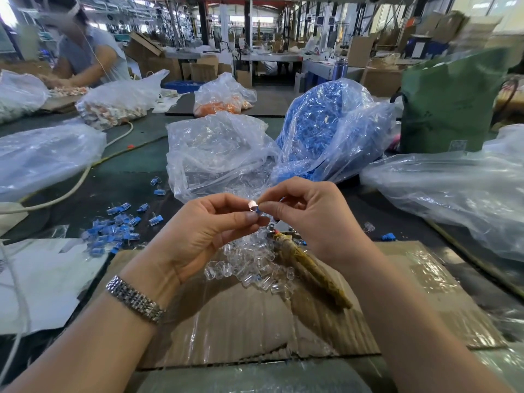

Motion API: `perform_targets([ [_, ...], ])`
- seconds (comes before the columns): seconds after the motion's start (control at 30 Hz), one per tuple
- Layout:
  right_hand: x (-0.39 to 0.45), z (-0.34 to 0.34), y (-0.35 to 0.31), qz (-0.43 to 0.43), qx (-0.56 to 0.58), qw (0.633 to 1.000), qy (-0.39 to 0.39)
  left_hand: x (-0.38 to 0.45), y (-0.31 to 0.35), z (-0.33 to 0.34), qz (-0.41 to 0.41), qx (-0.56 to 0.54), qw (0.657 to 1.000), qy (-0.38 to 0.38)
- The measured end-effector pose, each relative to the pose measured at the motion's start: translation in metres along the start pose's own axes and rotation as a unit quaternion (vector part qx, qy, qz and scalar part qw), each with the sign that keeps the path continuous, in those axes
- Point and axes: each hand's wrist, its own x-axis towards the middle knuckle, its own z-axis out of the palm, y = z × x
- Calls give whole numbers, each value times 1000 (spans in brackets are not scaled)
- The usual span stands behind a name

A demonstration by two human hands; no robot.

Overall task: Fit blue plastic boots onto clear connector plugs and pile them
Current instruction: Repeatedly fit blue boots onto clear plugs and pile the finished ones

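Note:
My left hand (209, 225) pinches a clear connector plug (251, 206) between thumb and forefinger. My right hand (307, 215) pinches a small blue boot (258, 211) against that plug, and the two parts touch. Below my hands, loose clear plugs (249, 268) lie heaped on a cardboard sheet (397, 293). A pile of fitted blue-and-clear pieces (116, 231) lies on the table to the left. Behind my hands stand an open bag of clear plugs (215, 154) and a bag of blue boots (326, 126).
A tape-wrapped tool (309, 270) lies across the cardboard. Plastic bags sit at the left (45, 157) and right (453, 191). A green bag (450, 103) stands at the back right. White paper (45, 279) and a cable (71, 188) lie left. Another person (90, 58) works at the far left.

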Motion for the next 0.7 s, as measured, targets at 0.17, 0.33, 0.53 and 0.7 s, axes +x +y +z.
perform_targets([
  [0.17, 3, -13, 1, 48, -60, 997, -9, -2, 3, 1, 7, 4, 1000, 14],
  [0.33, -4, -28, 9, 199, -416, 874, -154, -4, 6, 3, 30, -3, 999, 36],
  [0.53, -5, -20, 9, 180, -462, 852, -170, -3, 6, 1, 24, -17, 998, 53],
  [0.7, -1, -29, 6, 178, -278, 935, -130, -1, 9, -3, 46, -25, 996, 79],
])
